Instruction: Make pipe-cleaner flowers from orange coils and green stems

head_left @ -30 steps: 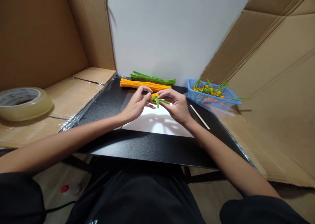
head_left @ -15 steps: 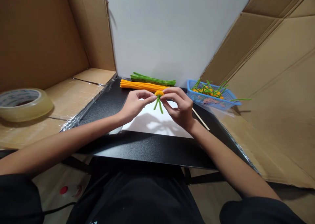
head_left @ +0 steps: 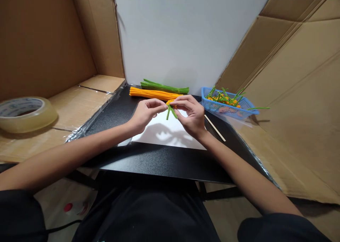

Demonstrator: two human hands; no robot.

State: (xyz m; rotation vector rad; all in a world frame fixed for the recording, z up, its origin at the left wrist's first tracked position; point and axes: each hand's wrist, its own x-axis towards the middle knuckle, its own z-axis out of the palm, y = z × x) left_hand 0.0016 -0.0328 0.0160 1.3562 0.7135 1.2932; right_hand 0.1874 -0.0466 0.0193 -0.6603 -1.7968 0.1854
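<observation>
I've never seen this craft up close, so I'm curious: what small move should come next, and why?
Perhaps the right hand should draw the two green ends together while the left hand steadies the orange-and-green piece: both hands have fingertips on it, and its ends hang splayed.

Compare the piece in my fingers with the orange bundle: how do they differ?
The small piece is orange and green; the orange bundle is all orange. The piece is compact with splayed green ends; the bundle is long and straight. The piece is held by the left hand and right hand; the bundle lies on the black table. Both share orange.
</observation>
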